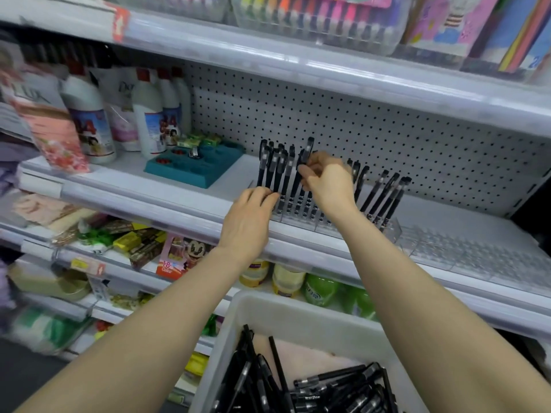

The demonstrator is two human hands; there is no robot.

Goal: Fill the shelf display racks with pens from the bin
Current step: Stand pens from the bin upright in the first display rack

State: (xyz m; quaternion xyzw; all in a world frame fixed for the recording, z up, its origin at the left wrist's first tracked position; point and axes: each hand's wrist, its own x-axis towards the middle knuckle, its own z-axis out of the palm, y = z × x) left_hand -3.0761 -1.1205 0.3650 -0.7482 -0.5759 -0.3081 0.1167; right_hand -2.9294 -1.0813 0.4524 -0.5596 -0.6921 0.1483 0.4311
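1. Here both bare forearms reach up and forward from the bottom of the view to the middle shelf (pixel 149 201).
2. The left hand (pixel 250 219) shows its back, wrist straight. Its fingers (pixel 267 195) bend forward against the lower barrels of the leftmost pens (pixel 277 168). I cannot tell whether it grips them or only touches them.
3. The right hand (pixel 329 181) is higher and just to the right, wrist cocked back. Its thumb and curled fingers pinch one black pen (pixel 308 149) near the middle. That pen stands nearly upright in the row, its cap above its neighbours.
4. The rack (pixel 390 231) is a clear block at the front of the shelf. Capped black pens stand in it, packed close at the left end. A looser few lean right at the right end.
5. A second rack (pixel 462 254), also clear, lies just to the right of the first.
6. The white bin (pixel 298 308) sits low in the view, between the forearms. It holds a heap (pixel 343 389) of black pens lying flat and crossed over a pale sheet (pixel 313 356).
7. Further left on the shelf are a teal tray (pixel 193 168) and white bottles (pixel 149 120).
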